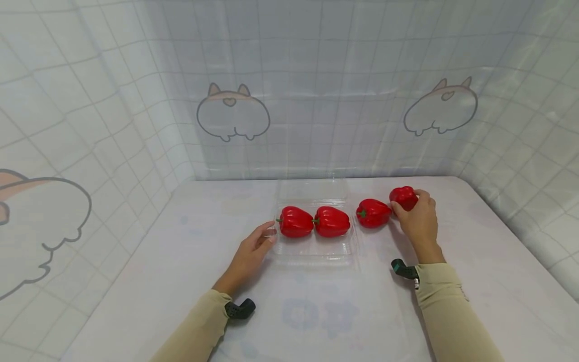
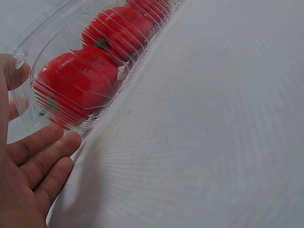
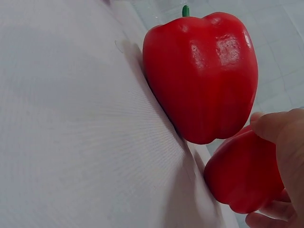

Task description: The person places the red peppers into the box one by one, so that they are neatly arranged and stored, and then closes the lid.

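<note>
**Count: two inside, two outside**

Right hand [image 1: 419,221]: grip curled round a glossy red bell pepper [image 1: 401,197]; contact with the white bench [image 1: 316,291] unclear. Second glossy red bell pepper [image 1: 373,213] lies just beside, nearer the clear ribbed plastic container [image 1: 312,246]. Two green-stemmed red peppers [image 1: 332,221] sit inside it. Left hand [image 1: 248,255]: grip wide, fingers extended at container's left end.
</note>
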`<action>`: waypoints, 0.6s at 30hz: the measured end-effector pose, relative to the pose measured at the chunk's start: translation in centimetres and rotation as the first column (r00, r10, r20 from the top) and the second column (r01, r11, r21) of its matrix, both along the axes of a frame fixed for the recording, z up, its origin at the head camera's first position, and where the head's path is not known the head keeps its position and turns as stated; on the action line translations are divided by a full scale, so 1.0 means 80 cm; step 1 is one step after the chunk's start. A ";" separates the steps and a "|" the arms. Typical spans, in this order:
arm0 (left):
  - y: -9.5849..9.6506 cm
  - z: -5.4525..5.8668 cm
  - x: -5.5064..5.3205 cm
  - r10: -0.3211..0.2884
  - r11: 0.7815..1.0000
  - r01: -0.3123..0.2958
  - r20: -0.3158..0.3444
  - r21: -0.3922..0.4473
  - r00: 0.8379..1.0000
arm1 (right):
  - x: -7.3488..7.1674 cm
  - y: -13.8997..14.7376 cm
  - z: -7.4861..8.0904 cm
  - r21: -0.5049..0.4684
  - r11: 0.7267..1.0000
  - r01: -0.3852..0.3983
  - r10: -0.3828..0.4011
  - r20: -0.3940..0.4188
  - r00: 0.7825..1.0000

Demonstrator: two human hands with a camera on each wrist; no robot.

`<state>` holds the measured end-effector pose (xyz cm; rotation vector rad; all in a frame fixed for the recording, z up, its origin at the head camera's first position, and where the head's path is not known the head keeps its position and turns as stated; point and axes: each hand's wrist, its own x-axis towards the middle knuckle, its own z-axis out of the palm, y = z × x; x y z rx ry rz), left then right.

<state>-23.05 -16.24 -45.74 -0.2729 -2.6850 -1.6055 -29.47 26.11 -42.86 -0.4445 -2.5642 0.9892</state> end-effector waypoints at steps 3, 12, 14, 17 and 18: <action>0.000 0.000 0.000 0.003 1.000 -0.003 0.004 -0.004 1.000 | 0.001 -0.001 0.000 -0.011 1.000 0.004 -0.004 -0.005 1.000; 0.000 0.000 0.000 0.009 1.000 -0.009 0.020 0.000 1.000 | 0.005 -0.004 0.000 -0.049 0.999 0.005 -0.007 -0.045 0.999; 0.000 -0.001 0.000 0.006 1.000 -0.006 0.019 0.001 1.000 | 0.006 -0.004 0.001 -0.069 0.997 0.014 -0.019 -0.064 0.998; 0.000 0.000 -0.001 0.003 1.000 -0.003 0.012 0.005 1.000 | 0.008 -0.005 0.003 -0.122 0.992 0.024 -0.038 -0.120 0.992; 0.000 0.000 -0.001 0.001 1.000 -0.001 0.009 0.005 1.000 | 0.008 -0.004 0.003 -0.147 0.989 0.023 -0.044 -0.146 0.988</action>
